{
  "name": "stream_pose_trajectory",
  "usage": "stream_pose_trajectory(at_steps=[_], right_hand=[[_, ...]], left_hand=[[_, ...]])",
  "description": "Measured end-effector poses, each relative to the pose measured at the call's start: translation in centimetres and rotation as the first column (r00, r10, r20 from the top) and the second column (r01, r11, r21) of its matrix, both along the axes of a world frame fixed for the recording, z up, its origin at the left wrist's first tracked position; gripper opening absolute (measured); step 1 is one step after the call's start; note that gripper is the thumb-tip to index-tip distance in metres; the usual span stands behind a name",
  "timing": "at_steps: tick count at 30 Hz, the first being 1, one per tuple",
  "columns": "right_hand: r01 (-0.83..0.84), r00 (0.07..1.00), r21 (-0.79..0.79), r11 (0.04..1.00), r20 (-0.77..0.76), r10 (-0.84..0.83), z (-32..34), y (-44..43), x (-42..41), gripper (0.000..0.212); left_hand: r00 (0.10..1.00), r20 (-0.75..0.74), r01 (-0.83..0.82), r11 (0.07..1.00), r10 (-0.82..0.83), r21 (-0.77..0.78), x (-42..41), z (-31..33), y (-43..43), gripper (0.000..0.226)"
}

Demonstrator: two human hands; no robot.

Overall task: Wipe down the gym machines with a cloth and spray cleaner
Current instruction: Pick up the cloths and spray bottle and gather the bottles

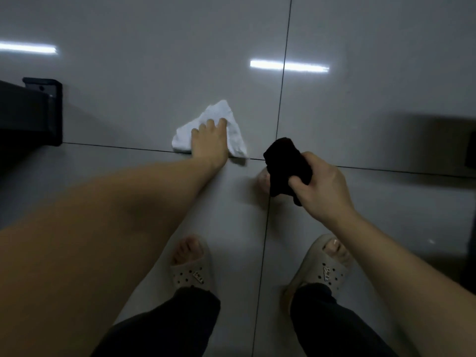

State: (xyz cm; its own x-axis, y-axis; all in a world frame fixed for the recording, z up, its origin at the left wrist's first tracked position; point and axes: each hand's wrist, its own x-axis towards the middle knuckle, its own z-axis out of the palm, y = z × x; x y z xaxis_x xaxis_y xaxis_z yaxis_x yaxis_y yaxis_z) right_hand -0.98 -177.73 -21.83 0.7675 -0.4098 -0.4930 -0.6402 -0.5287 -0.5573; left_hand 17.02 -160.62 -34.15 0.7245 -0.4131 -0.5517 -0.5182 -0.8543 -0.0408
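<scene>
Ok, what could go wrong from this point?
1. The white cloth lies on the floor tiles under the left hand; it may carry floor dirt onto the machines.
2. The tiles look glossy and the person wears open slides; stray spray could cause a slip.
3. A dark machine frame corner juts in at the left, near the bent-over person; rising carelessly could mean a bump.

A white cloth (222, 110) lies crumpled on the grey tiled floor (128, 73), and the left hand (210, 140) rests on top of it, fingers laid over the fabric. Just right of the cloth, the right hand (324, 189) grips a black object (286, 161) above the floor. Well left of the cloth stands a dark metal frame (33, 112), and nearer the person are two pale slides (192, 273).
</scene>
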Motion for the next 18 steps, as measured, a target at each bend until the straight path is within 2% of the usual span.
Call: stream_pose_trajectory(at_steps=[3, 6, 8, 12, 14, 16, 18], right_hand=[[0.025, 1.0, -0.023, 0.999, -0.017, -0.026, 0.7, 0.2, -0.8, 0.015], [0.081, 0.996, 0.0, 0.997, -0.03, -0.081, 3.3, 0.9, -1.6, 0.015], [0.148, 0.989, 0.043, 0.988, -0.033, -0.147, 7.4, 1.5, -2.2, 0.018], [0.242, 0.97, 0.1, 0.965, -0.018, -0.242, 18.9, 1.5, -3.1, 0.019], [0.262, 0.964, 0.108, 0.959, 0.014, -0.265, 25.3, 0.7, -3.2, 0.02], [0.285, 0.956, 0.086, 0.955, 0.05, -0.289, 33.2, -0.6, -3.6, 0.021], [0.315, 0.946, 0.079, 0.946, 0.055, -0.32, 37.7, -1.0, -4.0, 0.02]], left_hand=[[0.998, -0.063, -0.017, 1.0, 0.015, -0.024, -0.4, 1.3, 0.4, 0.034], [0.95, -0.194, -0.274, 0.952, 0.246, -0.137, -1.6, 5.5, 1.4, 0.04], [0.887, -0.291, -0.424, 0.881, 0.358, -0.21, -2.7, 10.7, 2.3, 0.049], [0.772, -0.442, -0.6, 0.754, 0.457, -0.268, -5.0, 23.6, 3.3, 0.045], [0.773, -0.454, -0.593, 0.758, 0.443, -0.27, -5.7, 30.2, 3.2, 0.038], [0.822, -0.431, -0.517, 0.804, 0.372, -0.293, -6.0, 38.1, 2.8, 0.024], [0.852, -0.41, -0.465, 0.832, 0.327, -0.302, -6.2, 42.9, 2.8, 0.017]])
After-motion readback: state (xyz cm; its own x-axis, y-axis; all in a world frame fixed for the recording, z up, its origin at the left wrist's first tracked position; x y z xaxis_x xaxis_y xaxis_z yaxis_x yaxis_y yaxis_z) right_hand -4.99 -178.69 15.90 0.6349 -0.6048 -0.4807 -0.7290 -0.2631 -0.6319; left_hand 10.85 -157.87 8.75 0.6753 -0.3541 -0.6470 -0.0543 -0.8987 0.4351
